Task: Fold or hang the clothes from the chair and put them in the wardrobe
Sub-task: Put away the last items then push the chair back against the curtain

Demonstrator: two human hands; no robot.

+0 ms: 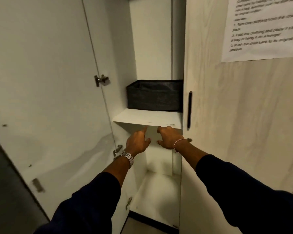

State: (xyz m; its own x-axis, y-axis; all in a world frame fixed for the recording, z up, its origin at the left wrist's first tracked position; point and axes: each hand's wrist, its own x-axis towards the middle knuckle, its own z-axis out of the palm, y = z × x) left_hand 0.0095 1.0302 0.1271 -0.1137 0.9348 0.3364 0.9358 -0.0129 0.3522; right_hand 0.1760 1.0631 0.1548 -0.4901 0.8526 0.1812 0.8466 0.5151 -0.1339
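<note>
The white wardrobe stands open in front of me, its left door swung wide. A dark grey fabric storage box sits on the white shelf. Both my hands reach into the compartment just under that shelf. My left hand, with a metal watch on the wrist, has its fingers loosely extended and holds nothing. My right hand, with a thin bracelet, has its fingers loosely curled and is also empty. No clothes and no chair are in view.
The right wardrobe door is closed, with a black vertical handle and a printed instruction sheet taped high on it. Metal hinges sit on the left inner wall. The wardrobe's bottom panel lies below my hands.
</note>
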